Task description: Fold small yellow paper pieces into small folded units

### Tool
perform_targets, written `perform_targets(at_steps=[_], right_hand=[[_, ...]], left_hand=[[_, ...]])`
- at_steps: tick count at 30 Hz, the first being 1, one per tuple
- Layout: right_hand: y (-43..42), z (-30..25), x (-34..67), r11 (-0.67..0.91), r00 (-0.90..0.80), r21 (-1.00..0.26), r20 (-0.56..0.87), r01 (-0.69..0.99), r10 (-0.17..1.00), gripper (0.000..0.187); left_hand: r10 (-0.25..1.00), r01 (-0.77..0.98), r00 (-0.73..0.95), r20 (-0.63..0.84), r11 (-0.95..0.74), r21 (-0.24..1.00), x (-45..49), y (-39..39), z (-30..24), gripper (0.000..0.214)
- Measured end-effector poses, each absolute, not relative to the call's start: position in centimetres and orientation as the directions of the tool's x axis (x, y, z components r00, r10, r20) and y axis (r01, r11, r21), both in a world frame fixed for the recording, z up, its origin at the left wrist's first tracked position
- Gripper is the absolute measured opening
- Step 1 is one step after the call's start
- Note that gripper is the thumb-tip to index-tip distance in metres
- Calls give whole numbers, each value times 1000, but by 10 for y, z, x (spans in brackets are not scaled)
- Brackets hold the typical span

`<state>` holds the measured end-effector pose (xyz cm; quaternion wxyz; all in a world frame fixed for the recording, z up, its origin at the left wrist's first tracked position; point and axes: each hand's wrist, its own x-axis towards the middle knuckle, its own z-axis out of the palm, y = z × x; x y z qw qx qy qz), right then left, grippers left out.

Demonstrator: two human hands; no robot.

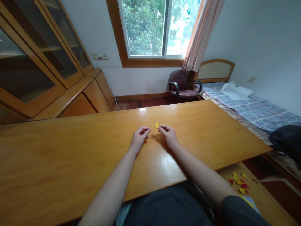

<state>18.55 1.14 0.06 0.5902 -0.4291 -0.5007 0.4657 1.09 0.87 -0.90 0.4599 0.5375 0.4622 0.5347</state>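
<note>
A small yellow folded-paper crane (156, 125) is held above the wooden table (70, 150). My right hand (168, 135) pinches it at its right side between thumb and fingertips. Just to the left is my left hand (139, 138), its thumb and fingers drawn together in a pinch close to the crane's thin pointed end. A slight gap seems to separate those fingertips from the paper, and I see nothing between them.
Several yellow and red folded-paper cranes (241, 182) lie on a lower wooden surface at the right, by some coloured paper (252, 202). Beyond the table stand a chair (182, 83), a bed (258, 110) and a glass-doored cabinet (42, 47). A dark bag (287, 141) sits at right.
</note>
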Motion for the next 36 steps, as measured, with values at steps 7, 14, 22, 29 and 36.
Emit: perform_targets(at_steps=[7,14,22,29,36], right_hand=[[7,-5,183,327,-57,-942,323,79,945,20],[6,-6,185,411,-71,-897,404,165,912,17],[4,-3,186,459,-91,-861,450,219,888,16],[4,-6,184,418,-85,-898,410,138,908,17],[1,-3,182,310,-67,-948,315,-68,947,22]], left_hand=[[974,-17,60,217,-217,976,14,2,2,26],[959,-16,88,270,-269,963,12,0,1,21],[947,-4,32,320,-320,947,13,-1,3,16],[932,58,17,362,-362,930,13,-2,6,15],[920,105,26,391,-392,914,12,0,2,14]])
